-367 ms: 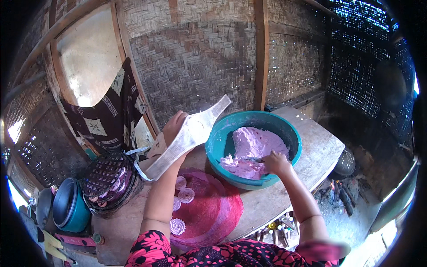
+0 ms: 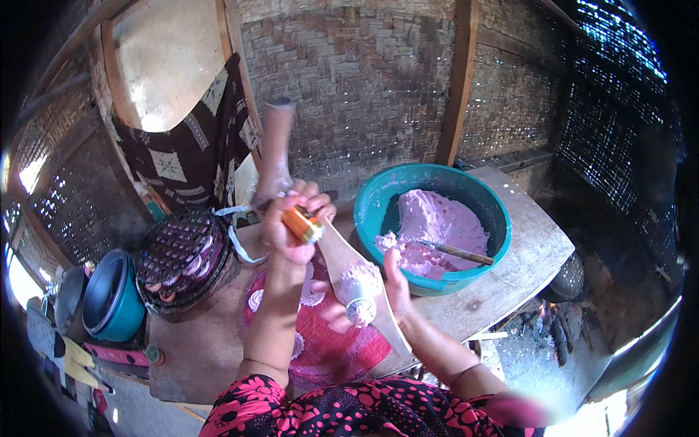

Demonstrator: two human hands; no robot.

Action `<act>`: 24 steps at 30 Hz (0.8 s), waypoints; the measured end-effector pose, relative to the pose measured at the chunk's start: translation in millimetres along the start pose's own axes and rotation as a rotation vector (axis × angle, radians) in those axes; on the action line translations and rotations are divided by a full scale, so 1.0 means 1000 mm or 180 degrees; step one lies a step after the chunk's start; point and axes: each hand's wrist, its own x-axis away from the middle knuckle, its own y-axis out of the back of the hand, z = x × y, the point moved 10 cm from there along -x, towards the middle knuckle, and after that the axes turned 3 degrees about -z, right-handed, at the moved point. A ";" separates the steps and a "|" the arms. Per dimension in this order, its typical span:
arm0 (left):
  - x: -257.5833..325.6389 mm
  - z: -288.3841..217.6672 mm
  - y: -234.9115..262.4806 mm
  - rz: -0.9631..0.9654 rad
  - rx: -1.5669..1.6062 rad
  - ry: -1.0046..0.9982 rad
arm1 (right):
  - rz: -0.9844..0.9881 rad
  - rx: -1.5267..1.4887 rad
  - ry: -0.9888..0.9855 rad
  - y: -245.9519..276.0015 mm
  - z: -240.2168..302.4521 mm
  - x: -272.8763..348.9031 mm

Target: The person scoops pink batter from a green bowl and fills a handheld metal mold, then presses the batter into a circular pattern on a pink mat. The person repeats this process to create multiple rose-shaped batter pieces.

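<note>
My left hand [image 2: 295, 226] grips a dark wooden piece [image 2: 277, 146] carrying a short orange cylinder [image 2: 301, 223], apparently the plunger half of a hand press. Below it, a pale wooden press board [image 2: 341, 255] slants toward me, with a dough-smeared tube [image 2: 360, 302] at its middle. My right hand [image 2: 400, 291] holds this board around the tube, thumb on one side and blurred fingers on the other. Pink dough [image 2: 444, 222] fills part of a teal basin [image 2: 433, 290]. A wooden-handled utensil [image 2: 459, 252] rests in the dough, its tip buried.
Swirled pink dough pieces [image 2: 255, 300] lie on a round red mat [image 2: 335, 349] on the wooden table [image 2: 196, 349]. A dark woven basket [image 2: 175, 255] and a teal pot [image 2: 129, 313] stand left. A small fire [image 2: 545, 313] burns low at the right.
My right hand has let go of the utensil in the dough and moved left to hold the press board. The board has swung toward me; the orange cylinder now shows in my left hand.
</note>
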 end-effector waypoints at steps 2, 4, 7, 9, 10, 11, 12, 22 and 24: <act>0.030 -0.004 0.055 -0.0791 -0.0444 -0.0191 | 0.0320 -0.0650 -0.0257 -0.009 -0.021 0.001; 0.068 -0.037 0.098 -0.1573 -0.1474 -0.0794 | -0.0054 -0.0521 -0.0205 0.001 -0.018 0.008; 0.111 -0.069 0.074 -0.1167 -0.6388 -0.1088 | 0.0080 0.0311 0.0167 -0.018 0.019 0.025; 0.141 -0.048 0.058 -0.0721 -0.6877 -0.1321 | -0.0760 0.1746 0.0922 -0.014 0.057 0.034; 0.145 -0.032 0.063 -0.0425 -0.7090 -0.0679 | -0.0822 0.2521 0.1226 -0.028 0.069 0.037; 0.153 -0.024 0.057 -0.0243 -0.6830 -0.0425 | -0.0777 0.3312 0.1484 -0.045 0.076 0.039; 0.153 -0.012 0.056 -0.0124 -0.6721 -0.0029 | -0.0961 0.3620 0.1347 -0.049 0.076 0.041; 0.171 0.017 0.003 0.0238 -0.4977 0.0735 | 0.0690 0.6387 0.1467 -0.109 0.027 0.028; 0.180 0.032 0.016 0.0389 -0.5062 0.0888 | 0.0637 0.6417 0.1144 -0.098 0.015 0.027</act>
